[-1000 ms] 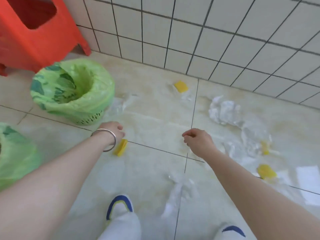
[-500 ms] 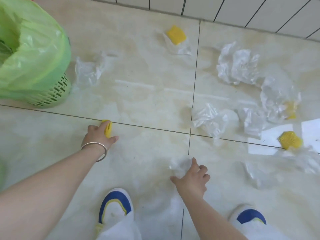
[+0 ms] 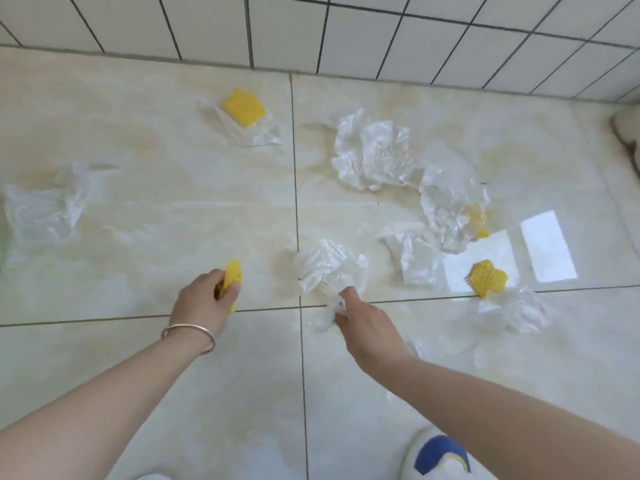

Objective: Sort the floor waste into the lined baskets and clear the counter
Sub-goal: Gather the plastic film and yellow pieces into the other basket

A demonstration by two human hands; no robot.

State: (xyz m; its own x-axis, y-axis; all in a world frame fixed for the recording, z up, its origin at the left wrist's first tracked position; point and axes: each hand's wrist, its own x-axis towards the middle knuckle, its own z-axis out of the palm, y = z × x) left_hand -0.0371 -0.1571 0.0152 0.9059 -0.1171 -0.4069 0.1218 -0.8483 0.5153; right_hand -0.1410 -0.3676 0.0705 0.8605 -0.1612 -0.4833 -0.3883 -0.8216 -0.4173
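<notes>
L hand (image 3: pixel 204 299): grips yellow pad (image 3: pixel 231 278).
R hand (image 3: pixel 367 327): pinches wrap (image 3: pixel 329 311); next bag (image 3: pixel 325 265) just ahead, R nearer.

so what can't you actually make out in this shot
Head view only:
- Lined baskets: out of frame; only a green sliver at the left edge.
- Yellow piece in the left hand: lower part hidden by the fingers.
- Plastic scrap pinched by the right hand: its full extent is hidden behind the hand.
- Yellow item under the crumpled clear film: veiled, kind unclear.
- Counter: not in view.
</notes>
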